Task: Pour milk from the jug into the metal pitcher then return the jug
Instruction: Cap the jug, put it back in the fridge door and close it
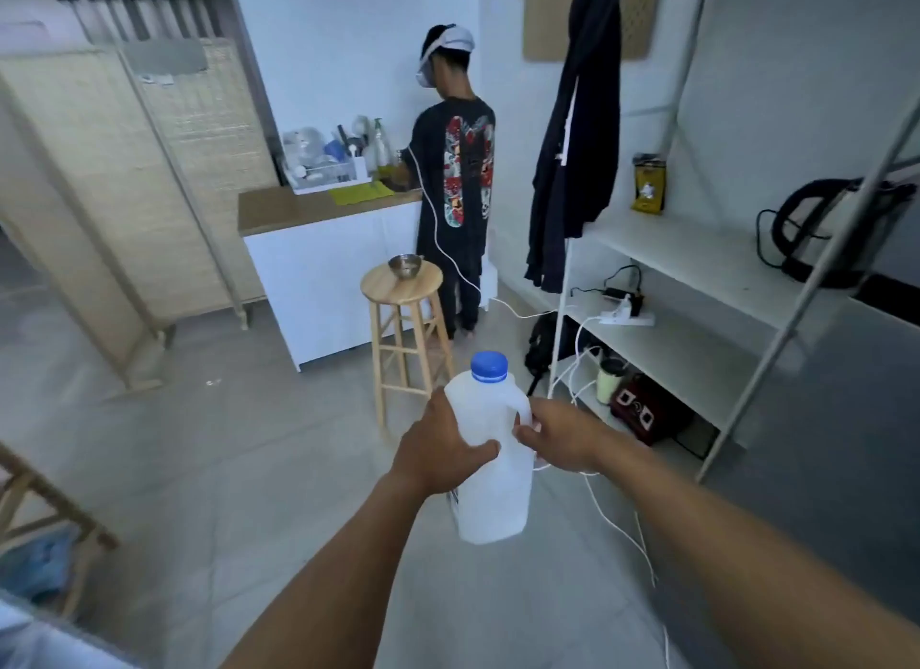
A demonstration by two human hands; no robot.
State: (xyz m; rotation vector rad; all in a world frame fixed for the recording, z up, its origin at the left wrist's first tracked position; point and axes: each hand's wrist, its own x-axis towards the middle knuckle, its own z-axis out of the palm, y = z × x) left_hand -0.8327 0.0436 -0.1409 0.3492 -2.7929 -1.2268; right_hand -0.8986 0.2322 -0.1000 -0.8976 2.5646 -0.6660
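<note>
From the head camera, two hands hold a white milk jug [490, 462] with its blue cap [489, 366] on, up in the air. The left hand [438, 452] wraps its side. The right hand [560, 439] grips its handle. Past the jug stands a wooden stool [402, 282] with a metal bowl [405, 265] on top.

Floor [224, 444]: grey tiles, white cables trailing at right.
Walls [338, 46]: plain white, evenly lit.
Counter [298, 208]: wood top over white cabinets; dish rack [323, 163] at the back.
Stool [402, 315]: light wood, before the cabinets.
Screen [99, 170]: woven folding panels, left.
Shelving [697, 290]: white open unit, right; dark garment [580, 135] hanging on its frame.
</note>
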